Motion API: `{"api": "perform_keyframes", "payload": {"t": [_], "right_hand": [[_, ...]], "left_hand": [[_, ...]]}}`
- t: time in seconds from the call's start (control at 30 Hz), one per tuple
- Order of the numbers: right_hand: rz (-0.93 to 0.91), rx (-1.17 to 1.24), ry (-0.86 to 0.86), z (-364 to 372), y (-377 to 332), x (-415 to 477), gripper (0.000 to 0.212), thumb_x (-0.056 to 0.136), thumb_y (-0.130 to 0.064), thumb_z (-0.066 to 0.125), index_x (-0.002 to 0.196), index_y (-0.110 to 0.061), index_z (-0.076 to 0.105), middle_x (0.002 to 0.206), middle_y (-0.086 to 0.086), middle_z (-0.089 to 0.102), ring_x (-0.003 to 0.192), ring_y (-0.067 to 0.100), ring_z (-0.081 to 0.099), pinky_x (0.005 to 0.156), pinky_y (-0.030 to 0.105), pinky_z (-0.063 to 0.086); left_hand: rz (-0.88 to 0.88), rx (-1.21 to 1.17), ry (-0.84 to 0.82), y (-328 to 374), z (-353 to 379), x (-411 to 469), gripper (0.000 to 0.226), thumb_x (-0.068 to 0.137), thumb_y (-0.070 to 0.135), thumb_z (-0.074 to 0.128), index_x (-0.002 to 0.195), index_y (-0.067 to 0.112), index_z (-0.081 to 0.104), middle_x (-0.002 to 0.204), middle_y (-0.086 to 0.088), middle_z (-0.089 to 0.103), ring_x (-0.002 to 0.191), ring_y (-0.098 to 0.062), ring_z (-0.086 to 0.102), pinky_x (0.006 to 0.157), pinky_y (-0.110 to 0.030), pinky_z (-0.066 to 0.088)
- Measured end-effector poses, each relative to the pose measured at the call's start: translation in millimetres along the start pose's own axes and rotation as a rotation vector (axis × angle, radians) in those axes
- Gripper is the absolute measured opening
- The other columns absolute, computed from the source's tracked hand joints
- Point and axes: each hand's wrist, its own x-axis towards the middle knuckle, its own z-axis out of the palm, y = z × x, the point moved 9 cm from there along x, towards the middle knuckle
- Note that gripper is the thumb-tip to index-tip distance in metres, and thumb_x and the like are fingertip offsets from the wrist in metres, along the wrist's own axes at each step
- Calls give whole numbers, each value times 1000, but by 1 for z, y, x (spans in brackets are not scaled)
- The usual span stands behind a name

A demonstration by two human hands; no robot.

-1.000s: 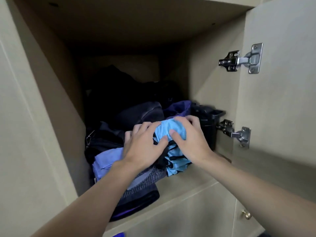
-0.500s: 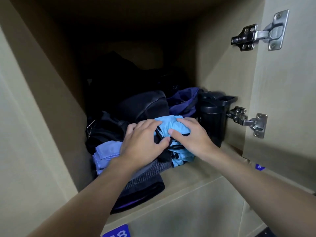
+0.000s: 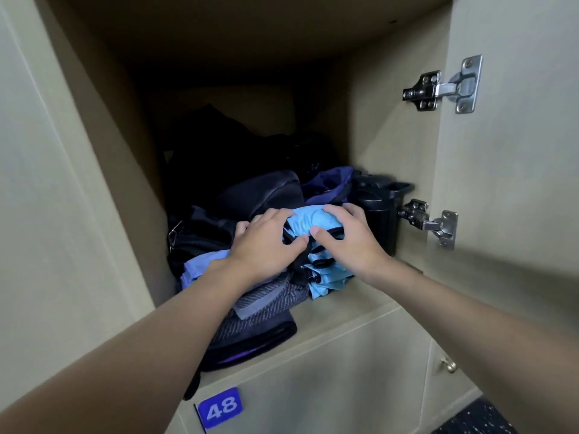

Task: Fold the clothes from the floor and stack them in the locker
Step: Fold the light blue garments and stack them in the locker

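A folded light-blue garment [image 3: 313, 218] is gripped between the left hand [image 3: 266, 242] and the right hand [image 3: 349, 241], fingers curled over its top and thumbs pressed into its front, inside the open locker [image 3: 344, 303]. Beneath the hands it is set on a stack of folded clothes [image 3: 266, 305]. Just right of the right hand a black container [image 3: 379, 214] is seen; below the wrists, a blue label [image 3: 221, 408] marked 48

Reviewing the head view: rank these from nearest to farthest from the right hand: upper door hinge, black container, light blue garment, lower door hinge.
1. light blue garment: gripped by the right hand.
2. black container: just right of the hand.
3. lower door hinge: farther right, on the door.
4. upper door hinge: high up, right.
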Motion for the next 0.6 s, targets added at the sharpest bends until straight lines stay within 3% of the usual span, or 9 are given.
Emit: {"api": "perform_keyframes", "payload": {"t": [0.17, 0.33, 0.47, 0.6], "right_hand": [[9, -39, -9, -17, -14, -16, 59, 93, -38, 62, 147, -26, 41, 159, -2, 15, 146, 17, 19, 117, 32, 23], [33, -99, 6, -36, -24, -46, 55, 93, -38, 62, 143, -22, 44, 151, 2, 26, 140, 20, 28, 116, 33, 28], [86, -118, 11, -44, -17, -94, 45, 96, -34, 60, 136, -18, 50, 140, 5, 34, 131, 20, 39, 106, 22, 29], [162, -129, 6, -40, 12, -163, 36, 96, -27, 60, 130, -15, 57, 133, 8, 41, 114, 16, 48, 84, 10, 28]], "left_hand": [[6, 6, -32, 13, -13, -8, 61, 95, 54, 51, 149, 28, 38, 151, 7, 40, 139, -19, 37, 112, -41, 22], [58, -16, 14, 33, -38, -27, 54, 94, 53, 53, 142, 29, 46, 147, 6, 42, 137, -21, 38, 111, -44, 25], [135, -97, 93, 58, -47, -67, 41, 93, 46, 58, 129, 27, 58, 133, 3, 54, 126, -23, 46, 107, -45, 32], [181, -301, 77, 80, -28, -124, 38, 80, 48, 51, 106, 26, 69, 100, 7, 63, 104, -21, 59, 98, -47, 45]]}}
